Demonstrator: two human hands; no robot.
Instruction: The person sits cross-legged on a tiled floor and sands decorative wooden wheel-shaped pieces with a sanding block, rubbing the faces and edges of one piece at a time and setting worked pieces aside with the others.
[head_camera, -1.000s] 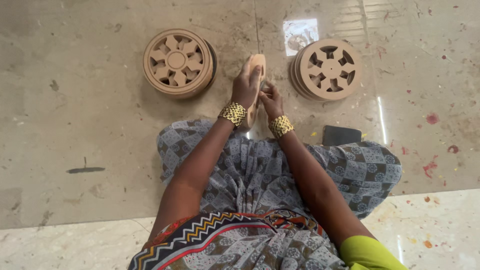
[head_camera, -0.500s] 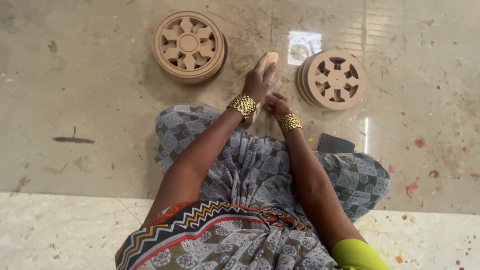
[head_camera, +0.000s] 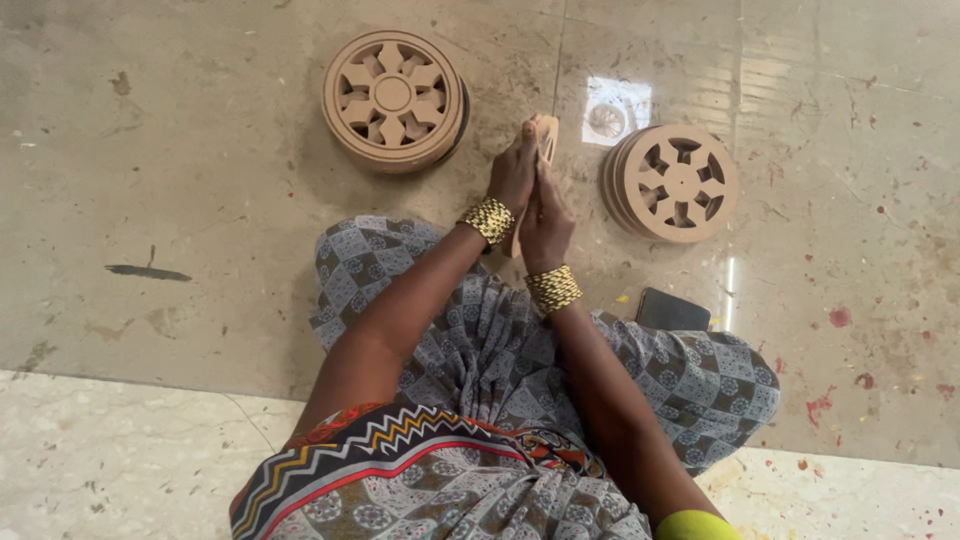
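I sit on a stone floor with both hands raised in front of my knees. My left hand (head_camera: 513, 175) and my right hand (head_camera: 546, 222) together grip a thin tan wooden disc (head_camera: 548, 140) held on edge, so only its rim and a sliver of its cut-out face show. Both wrists wear gold bangles. A stack of round tan cut-out discs (head_camera: 394, 98) lies flat on the floor to the upper left of my hands. A second stack of cut-out discs (head_camera: 678, 182) lies to the right, close to my right hand.
A dark flat phone-like object (head_camera: 672, 311) lies on the floor by my right knee. A bright square light reflection (head_camera: 616, 110) shines between the stacks. My patterned grey skirt (head_camera: 500, 350) covers my folded legs. Red stains (head_camera: 838, 317) mark the floor at right.
The disc in my hands has turned from showing its face to standing nearly edge-on. My hands stay together on it. The camera view has shifted a little.
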